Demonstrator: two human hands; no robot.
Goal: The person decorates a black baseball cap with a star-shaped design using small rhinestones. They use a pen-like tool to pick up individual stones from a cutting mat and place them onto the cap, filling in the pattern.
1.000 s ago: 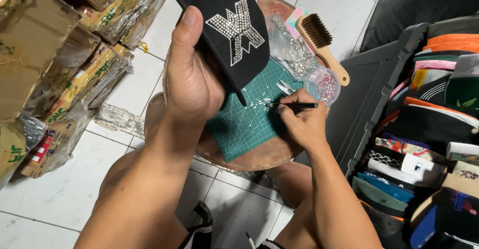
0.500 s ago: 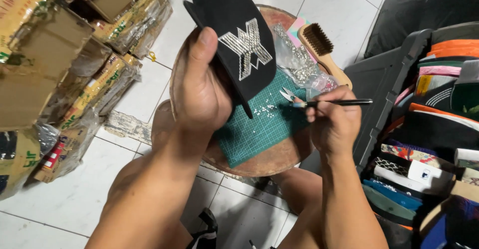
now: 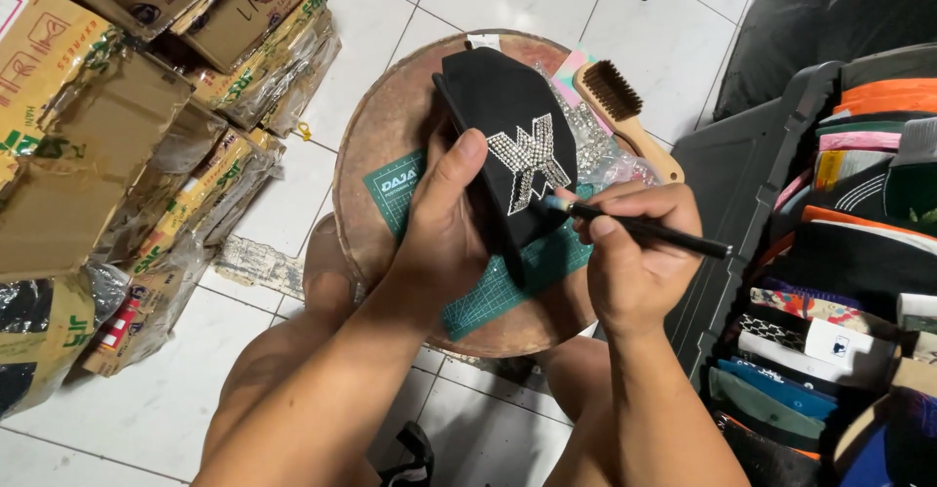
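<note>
Head view. Left hand (image 3: 444, 228) — fingers clamped on a black cap (image 3: 503, 145) held above the round bench (image 3: 390, 126), thumb beside its rhinestone emblem (image 3: 532, 160). Right hand (image 3: 634, 253) — fingers closed around a black pen tool (image 3: 644, 228), tip touching the emblem's lower edge. A green mat (image 3: 508, 287) lies beneath; a brush (image 3: 625, 116) rests behind.

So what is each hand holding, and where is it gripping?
The left hand grips the black cap at its lower edge, thumb on the front panel. The right hand pinches the black pen tool near its tip.
</note>
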